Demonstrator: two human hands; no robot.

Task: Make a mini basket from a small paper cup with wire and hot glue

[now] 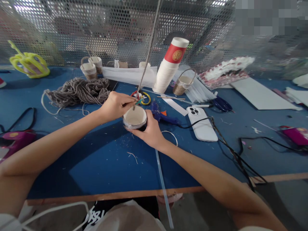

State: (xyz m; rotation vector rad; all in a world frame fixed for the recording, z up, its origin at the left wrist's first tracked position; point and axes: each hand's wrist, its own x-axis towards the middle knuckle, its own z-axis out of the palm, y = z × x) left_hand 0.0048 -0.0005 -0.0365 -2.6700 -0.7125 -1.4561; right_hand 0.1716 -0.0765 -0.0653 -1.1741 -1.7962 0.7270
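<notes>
Right hand (150,130) clasps short white paper cup (134,118); left hand (115,104) pinches taut grey twine (148,54) at rim. Beside: blue glue gun (161,116), white phone (201,123), grey twine heap (80,91).

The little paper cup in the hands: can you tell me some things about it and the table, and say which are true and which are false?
1. The right hand grips the short white paper cup from the side. True.
2. The left hand pinches a grey string at the cup's rim. True.
3. The white phone lies screen up. False: its back with the camera lenses faces up.
4. The tall stack of white paper cups has a blue cup on top. False: the top cup is red and white.
5. A loose pile of grey twine lies on the blue tabletop. True.
</notes>
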